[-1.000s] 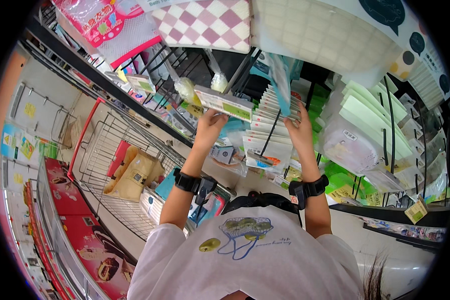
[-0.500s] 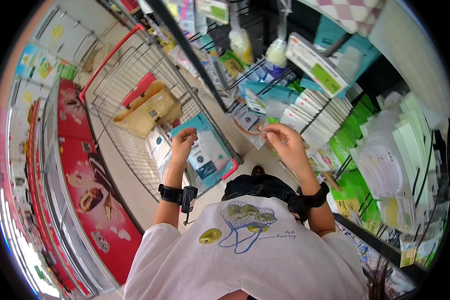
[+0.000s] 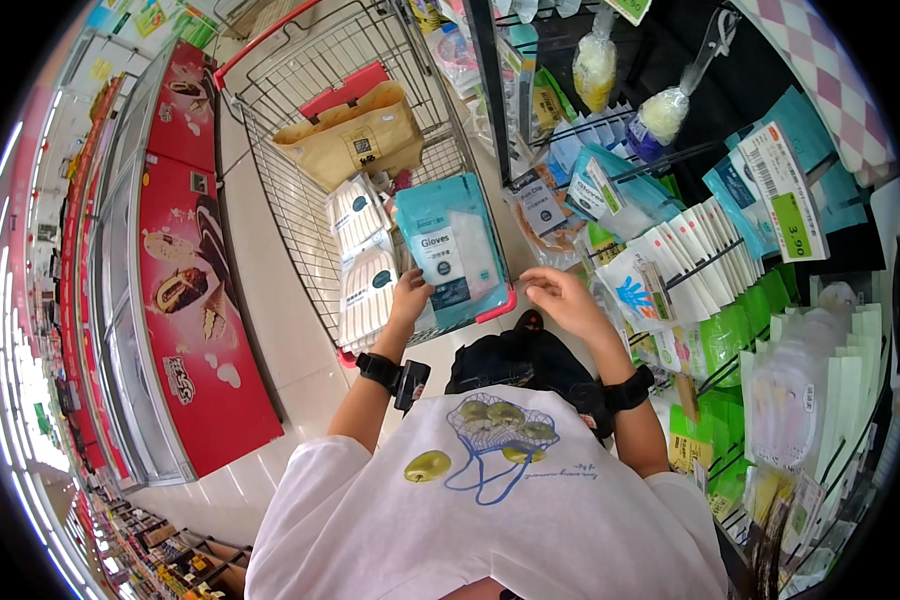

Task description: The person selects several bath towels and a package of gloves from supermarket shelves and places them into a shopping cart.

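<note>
A: Where is the teal pouch (image 3: 458,212) located?
B: It is carried in the shopping cart (image 3: 497,307), at the end nearest the person, just to the right of the white ribbed packs (image 3: 365,297). A brown paper bag (image 3: 365,135) is placed farther along the cart.

A: How is the pouch's face laid out?
B: A flat, rectangular body is presented face up. The ground is teal; a pale, whitish panel is set toward the right, a white label area beside it on the left, and a dark block below.

A: In what state is the left hand (image 3: 411,297)?
B: Its fingers are loosely curled at the pouch's lower left edge. Contact is not clearly shown from this angle, so whether anything is gripped cannot be told.

A: And the right hand (image 3: 567,302)?
B: It is held between the cart and the display rack (image 3: 487,95), fingers half bent and apart; nothing is grasped.
</note>
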`<action>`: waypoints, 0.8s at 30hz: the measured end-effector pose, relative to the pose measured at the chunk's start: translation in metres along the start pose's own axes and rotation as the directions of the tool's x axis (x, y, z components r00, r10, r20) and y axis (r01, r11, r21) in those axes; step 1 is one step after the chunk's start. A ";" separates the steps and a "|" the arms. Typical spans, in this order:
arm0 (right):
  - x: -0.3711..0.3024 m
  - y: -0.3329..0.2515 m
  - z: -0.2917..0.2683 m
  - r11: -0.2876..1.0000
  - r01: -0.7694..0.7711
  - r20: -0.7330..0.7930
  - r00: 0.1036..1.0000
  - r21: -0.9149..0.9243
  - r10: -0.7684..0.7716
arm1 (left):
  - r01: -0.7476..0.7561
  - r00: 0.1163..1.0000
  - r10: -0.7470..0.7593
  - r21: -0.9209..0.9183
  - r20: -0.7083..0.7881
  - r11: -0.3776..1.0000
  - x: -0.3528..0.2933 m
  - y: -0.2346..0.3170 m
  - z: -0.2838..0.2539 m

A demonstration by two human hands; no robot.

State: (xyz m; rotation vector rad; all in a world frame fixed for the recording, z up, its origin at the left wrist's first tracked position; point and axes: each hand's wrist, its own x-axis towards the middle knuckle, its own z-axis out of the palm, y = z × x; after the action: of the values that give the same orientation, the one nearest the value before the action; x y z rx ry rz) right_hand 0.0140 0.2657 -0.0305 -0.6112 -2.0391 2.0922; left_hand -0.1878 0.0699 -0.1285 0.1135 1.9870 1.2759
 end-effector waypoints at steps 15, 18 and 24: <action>-0.004 -0.002 -0.011 0.998 -0.059 -0.070 0.996 -0.032 0.056 | -0.058 0.995 0.064 -0.076 0.077 0.995 0.004 0.026 0.034; -0.009 0.002 -0.020 0.999 -0.035 -0.113 0.993 -0.025 0.032 | -0.078 0.989 0.090 -0.106 0.114 0.991 0.002 0.048 0.029; -0.018 -0.001 -0.035 1.000 -0.024 -0.158 0.987 -0.004 0.023 | -0.162 0.979 0.184 -0.203 0.093 0.966 -0.031 0.113 0.020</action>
State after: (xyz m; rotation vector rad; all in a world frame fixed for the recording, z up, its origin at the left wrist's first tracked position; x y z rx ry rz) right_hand 0.0441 0.2908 -0.0264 -0.7785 -1.9609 1.9818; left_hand -0.1881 0.1272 -0.0250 0.2623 1.7783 1.5352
